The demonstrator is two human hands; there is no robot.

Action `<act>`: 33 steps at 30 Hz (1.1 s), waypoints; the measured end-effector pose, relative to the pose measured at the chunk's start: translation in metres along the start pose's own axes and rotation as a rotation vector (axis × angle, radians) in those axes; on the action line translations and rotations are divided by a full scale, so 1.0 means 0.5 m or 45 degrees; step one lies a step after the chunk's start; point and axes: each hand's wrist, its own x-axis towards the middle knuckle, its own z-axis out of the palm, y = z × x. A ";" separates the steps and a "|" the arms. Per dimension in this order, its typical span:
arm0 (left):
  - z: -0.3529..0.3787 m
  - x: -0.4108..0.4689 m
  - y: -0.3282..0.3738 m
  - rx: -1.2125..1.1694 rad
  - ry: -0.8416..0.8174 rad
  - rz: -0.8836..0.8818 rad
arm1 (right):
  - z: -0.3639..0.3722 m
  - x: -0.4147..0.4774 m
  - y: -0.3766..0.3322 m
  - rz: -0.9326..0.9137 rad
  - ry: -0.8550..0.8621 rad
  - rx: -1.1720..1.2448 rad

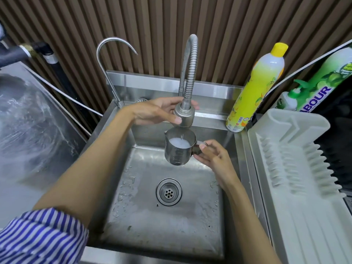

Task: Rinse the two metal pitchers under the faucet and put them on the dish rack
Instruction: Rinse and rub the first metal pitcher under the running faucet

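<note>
A small metal pitcher hangs upright over the steel sink, right under the faucet head. My right hand grips its handle on the right side. Water falls from the faucet into the pitcher, which holds foamy whitish water. My left hand is wrapped around the faucet head, thumb in front. The faucet's flexible metal neck arches up behind. The grey plastic dish rack lies to the right of the sink and holds nothing. Only one pitcher is in view.
A thin curved tap stands at the sink's back left. A yellow dish soap bottle stands at the back right corner, with a green refill pack beside it. The drain sits mid-basin. A wet steel surface lies left.
</note>
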 end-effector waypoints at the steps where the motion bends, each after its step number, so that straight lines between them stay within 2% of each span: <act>1: -0.003 0.004 0.005 0.006 -0.034 -0.014 | 0.000 0.001 0.000 0.003 -0.006 0.001; 7: -0.009 0.008 0.013 0.031 -0.073 -0.065 | -0.004 0.004 0.011 0.039 0.005 0.011; 12: 0.018 -0.007 0.013 0.090 0.094 0.054 | -0.006 0.005 0.010 0.043 0.031 0.011; 17: 0.040 -0.025 -0.012 -0.011 0.278 0.116 | -0.010 0.003 0.005 0.026 0.034 0.004; 27: 0.093 -0.007 -0.035 -0.020 0.537 0.224 | -0.007 -0.001 0.006 0.013 0.067 -0.019; 33: 0.105 -0.008 -0.040 -0.099 0.565 0.239 | -0.005 -0.002 0.006 0.005 0.074 -0.007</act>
